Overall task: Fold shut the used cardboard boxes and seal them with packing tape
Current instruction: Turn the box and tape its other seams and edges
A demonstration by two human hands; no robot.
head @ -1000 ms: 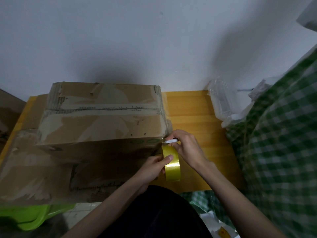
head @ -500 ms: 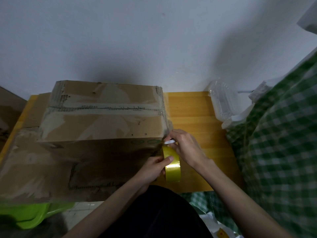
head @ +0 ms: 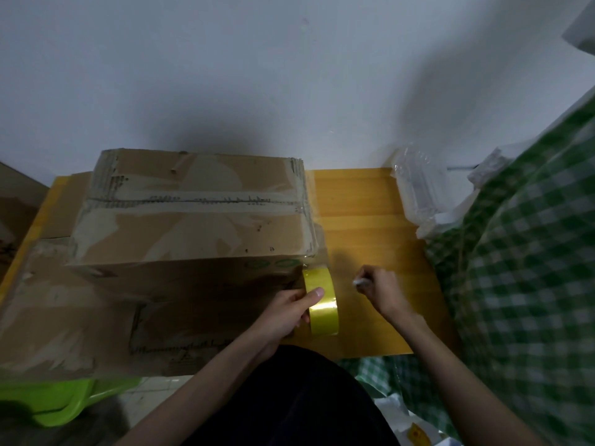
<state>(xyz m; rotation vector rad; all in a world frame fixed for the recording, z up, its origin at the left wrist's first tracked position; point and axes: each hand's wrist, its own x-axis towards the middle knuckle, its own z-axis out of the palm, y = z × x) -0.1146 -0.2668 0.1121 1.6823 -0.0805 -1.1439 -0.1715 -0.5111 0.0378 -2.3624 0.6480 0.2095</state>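
Note:
A worn cardboard box (head: 193, 214) with its flaps folded shut sits on top of a larger, flatter cardboard box (head: 80, 317) on the wooden table (head: 370, 220). Old clear tape runs along its top seam. A roll of yellow packing tape (head: 322, 300) stands on edge at the upper box's near right corner. My left hand (head: 286, 313) grips the roll, thumb across its outer face. My right hand (head: 380, 291) is to the right of the roll, above the table, pinching a small white-tipped tool (head: 360, 282), which is blurred.
Crumpled clear plastic packaging (head: 418, 191) lies at the table's far right corner. A green checked cloth (head: 521, 284) fills the right side. A bright green plastic thing (head: 58, 403) sits below the boxes at lower left. More cardboard (head: 16, 214) stands at far left by the white wall.
My right hand has pulled away to the right from the box corner and the tape roll, still holding the small tool. My left hand keeps its grip on the roll.

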